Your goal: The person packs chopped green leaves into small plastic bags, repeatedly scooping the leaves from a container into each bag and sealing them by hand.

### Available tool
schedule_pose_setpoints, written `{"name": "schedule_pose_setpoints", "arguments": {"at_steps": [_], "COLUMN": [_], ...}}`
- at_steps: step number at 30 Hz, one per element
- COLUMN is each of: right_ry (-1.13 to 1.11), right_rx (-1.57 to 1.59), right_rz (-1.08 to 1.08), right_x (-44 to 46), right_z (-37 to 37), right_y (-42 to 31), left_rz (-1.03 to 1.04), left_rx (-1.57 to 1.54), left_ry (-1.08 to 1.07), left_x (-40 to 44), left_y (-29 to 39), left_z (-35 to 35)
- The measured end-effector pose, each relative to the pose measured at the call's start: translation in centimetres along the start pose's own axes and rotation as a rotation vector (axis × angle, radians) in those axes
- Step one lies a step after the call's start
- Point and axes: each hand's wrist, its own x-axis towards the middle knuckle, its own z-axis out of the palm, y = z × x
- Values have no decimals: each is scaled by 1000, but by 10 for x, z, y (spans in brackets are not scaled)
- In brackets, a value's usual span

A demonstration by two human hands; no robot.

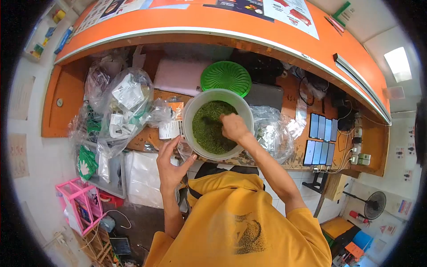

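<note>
A translucent white plastic tub (246, 127) stands at the front of the table, holding chopped dried green herbs (205, 137). My right hand (235, 127) reaches in over the herbs with its fingers curled closed. What it grips, if anything, is hidden; a dark patch lies in the herbs beside it. At the tub's left side is my left hand (170, 168), thumb and fingers wide apart. A small clear plastic bag (184, 149) stretches between its thumb and fingertips, against the tub wall. Behind the tub lies a round green ribbed lid (226, 78).
Clear bags of labelled packets (128, 95) lie at the left, above a stack of clear plastic sheets (144, 178). Right of the tub is a crumpled clear bag (272, 133). Several phones (319, 152) with cables lie farther right. An orange shelf (222, 29) overhangs the back.
</note>
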Motion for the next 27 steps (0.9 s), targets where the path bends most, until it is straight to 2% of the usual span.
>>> {"name": "schedule_pose_setpoints", "arguments": {"at_steps": [2, 3, 6, 9, 13, 17, 23, 27], "right_ry": [150, 242, 342, 107, 248, 58, -186, -364], "right_rx": [46, 23, -99, 73, 93, 131, 391, 761], "right_rz": [-12, 71, -35, -118, -10, -89, -77, 137], "right_x": [-3, -2, 0, -14, -7, -16, -49, -62], "right_z": [-16, -13, 21, 16, -4, 15, -50, -78], "right_y": [5, 2, -5, -9, -18, -28, -12, 11], "left_rz": [-5, -12, -19, -19, -45, -53, -101, -43], "left_rx": [-10, -15, -17, -14, -51, -62, -99, -51], "left_ry": [17, 23, 25, 36, 55, 47, 68, 84], "left_x": [0, 0, 1, 3, 1, 1, 2, 11], "left_y": [-3, -4, -4, -3, -7, -6, -9, -9], "left_z": [0, 1, 2, 1, -1, -3, -3, -4]}}
